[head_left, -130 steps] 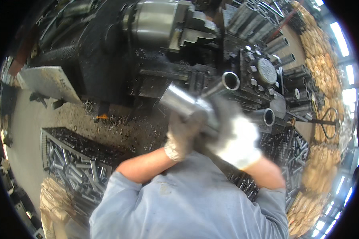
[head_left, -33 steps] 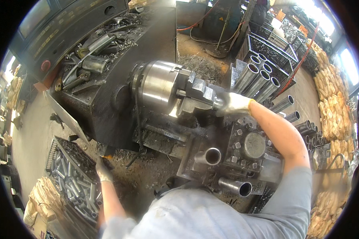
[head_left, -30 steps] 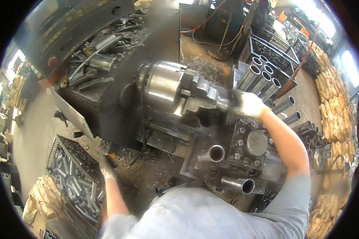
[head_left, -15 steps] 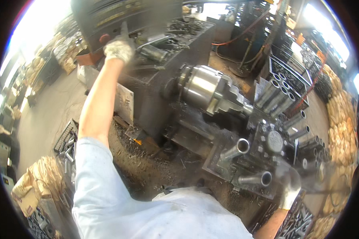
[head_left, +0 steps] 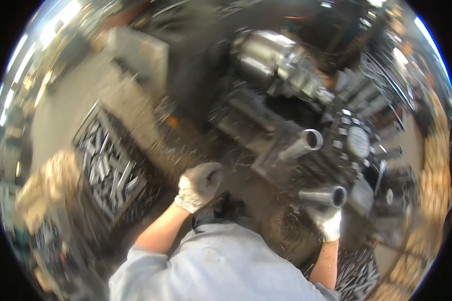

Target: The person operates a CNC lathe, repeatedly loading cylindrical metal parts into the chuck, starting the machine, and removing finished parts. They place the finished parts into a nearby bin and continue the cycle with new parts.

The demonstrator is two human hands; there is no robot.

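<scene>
My left hand (head_left: 200, 186), in a whitish glove with a dark-stained palm side, is in front of my body over the floor. Its fingers look bent but are smeared by motion, and I see no object in it. At the lathe's near side, my gloved right hand (head_left: 328, 220) is closed around the underside of a metal tube (head_left: 319, 195); its fingertips are hidden beneath the tube. A second metal tube (head_left: 301, 145) stands tilted just beyond, open end up. Farther off is the shiny lathe chuck (head_left: 268, 52) with stepped jaws, beside the round-topped tool post (head_left: 358, 142).
A crate (head_left: 116, 168) of cut metal pieces stands on the left, with a tan sack (head_left: 55, 175) nearby. More metal pieces (head_left: 357, 276) lie at lower right. Tubes (head_left: 364, 93) are stacked beyond the tool post. Stacked tan sacks (head_left: 433, 185) line the right side.
My left hand has come back from the machine's headstock to in front of my body. My right hand has moved left from beside the tool post to the near tube. The view has shifted downward.
</scene>
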